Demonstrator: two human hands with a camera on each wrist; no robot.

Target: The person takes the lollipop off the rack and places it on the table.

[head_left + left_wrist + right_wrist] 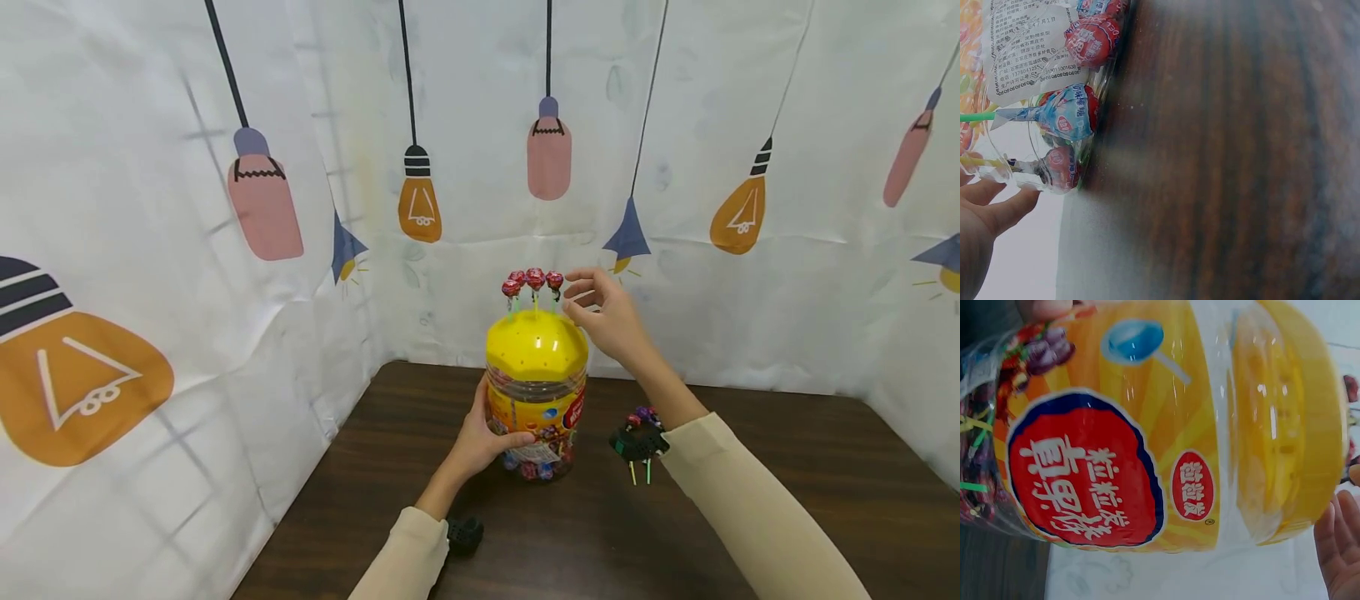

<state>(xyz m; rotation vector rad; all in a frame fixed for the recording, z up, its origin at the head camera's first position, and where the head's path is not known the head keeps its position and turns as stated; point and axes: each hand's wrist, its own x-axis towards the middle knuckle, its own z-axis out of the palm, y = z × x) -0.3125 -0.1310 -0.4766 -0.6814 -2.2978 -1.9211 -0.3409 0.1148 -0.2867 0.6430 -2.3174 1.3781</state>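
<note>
A clear plastic candy jar (pixel 536 417) with a yellow lid (pixel 536 346) stands upright on the table. Several red-wrapped lollipops (pixel 535 278) stick up from holes in the lid. Curled about the jar's left side, my left hand (pixel 480 437) grips it low, with the thumb across the front. My right hand (pixel 606 312) hovers above the lid's right edge, fingers loosely bent, beside the rightmost lollipop (pixel 554 281); whether a fingertip touches it I cannot tell. More wrapped lollipops (pixel 1071 112) show through the jar wall in the left wrist view.
Several loose lollipops (pixel 636 419) lie on the dark wooden table (pixel 585 533) right of the jar, partly hidden by the black wrist camera (pixel 640 442). A printed white curtain (pixel 480 283) hangs behind the table and along its left side.
</note>
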